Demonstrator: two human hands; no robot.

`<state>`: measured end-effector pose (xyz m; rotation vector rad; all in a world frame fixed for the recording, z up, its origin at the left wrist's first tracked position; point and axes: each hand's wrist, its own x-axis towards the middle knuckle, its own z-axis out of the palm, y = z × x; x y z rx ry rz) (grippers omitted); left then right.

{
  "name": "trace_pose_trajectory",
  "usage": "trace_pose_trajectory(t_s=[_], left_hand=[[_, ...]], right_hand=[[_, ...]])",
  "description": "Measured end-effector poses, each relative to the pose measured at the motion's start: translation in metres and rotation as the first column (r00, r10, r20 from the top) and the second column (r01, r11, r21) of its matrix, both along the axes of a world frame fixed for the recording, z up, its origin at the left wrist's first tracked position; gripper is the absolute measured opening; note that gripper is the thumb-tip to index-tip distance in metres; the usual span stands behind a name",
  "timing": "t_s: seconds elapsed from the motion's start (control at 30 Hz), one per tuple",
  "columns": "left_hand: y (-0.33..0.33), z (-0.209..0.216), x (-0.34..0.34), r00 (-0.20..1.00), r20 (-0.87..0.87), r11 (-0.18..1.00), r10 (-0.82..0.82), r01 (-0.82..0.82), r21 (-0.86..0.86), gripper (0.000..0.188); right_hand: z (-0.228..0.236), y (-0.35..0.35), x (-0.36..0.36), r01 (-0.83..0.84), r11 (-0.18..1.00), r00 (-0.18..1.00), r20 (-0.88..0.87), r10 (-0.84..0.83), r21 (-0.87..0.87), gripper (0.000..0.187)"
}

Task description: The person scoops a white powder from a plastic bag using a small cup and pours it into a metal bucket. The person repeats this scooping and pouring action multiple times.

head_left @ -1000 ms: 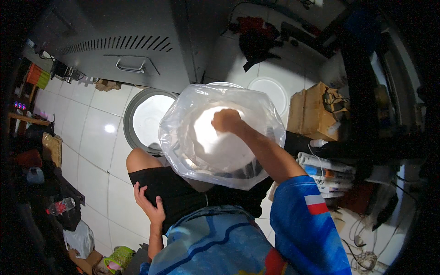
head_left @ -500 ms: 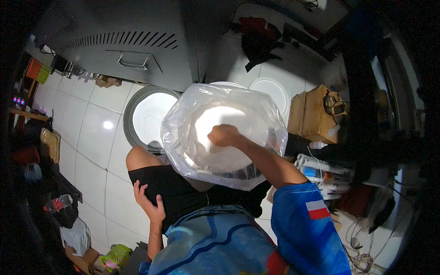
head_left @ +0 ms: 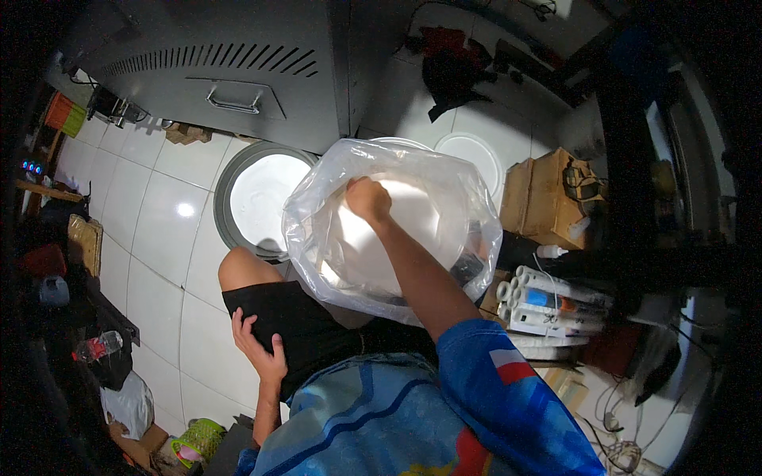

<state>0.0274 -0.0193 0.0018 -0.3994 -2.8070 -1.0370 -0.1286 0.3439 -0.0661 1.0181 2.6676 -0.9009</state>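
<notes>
In the head view, a white tiled floor (head_left: 159, 230) is being shown beneath a grey metal cabinet (head_left: 238, 71) with a handle. A clear plastic bag (head_left: 389, 222), lining a round basin just beside a grey tub (head_left: 258, 198) of white liquid, is being reached into by the right hand (head_left: 367, 198), closed as a loose fist inside it. The left hand (head_left: 258, 349) is being rested open, fingers spread, on black shorts (head_left: 294, 317). Cardboard boxes (head_left: 548, 190) and white tubes (head_left: 548, 305) are being kept at the right.

Grey metal cabinet (head_left: 238, 71) with louvred vents, round grey basin (head_left: 258, 198) on white tiled floor (head_left: 159, 230), cardboard box (head_left: 548, 194), bundled white tubes (head_left: 552, 305), green basket (head_left: 198, 439)
</notes>
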Motion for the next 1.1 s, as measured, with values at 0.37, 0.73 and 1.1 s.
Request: trace_pose_trajectory(t_s=[0.37, 0.73, 1.1], left_hand=[[-0.002, 0.002, 0.001, 1.000, 0.008, 0.999, -0.007, 0.007, -0.053, 0.052], [-0.002, 0.002, 0.002, 1.000, -0.002, 0.998, -0.015, 0.015, -0.057, 0.051], [0.001, 0.000, 0.001, 1.000, -0.019, 0.999, 0.004, -0.005, -0.043, 0.052]], right_hand=[[0.062, 0.020, 0.090, -0.756, 0.622, 0.564, 0.278, 0.777, -0.204, 0.042], [0.029, 0.071, 0.024, -0.373, 0.903, 0.926, 0.020, 0.378, 0.212, 0.045], [0.036, -0.006, 0.066, -0.657, 0.741, 0.707, 0.227, 0.670, -0.137, 0.043]])
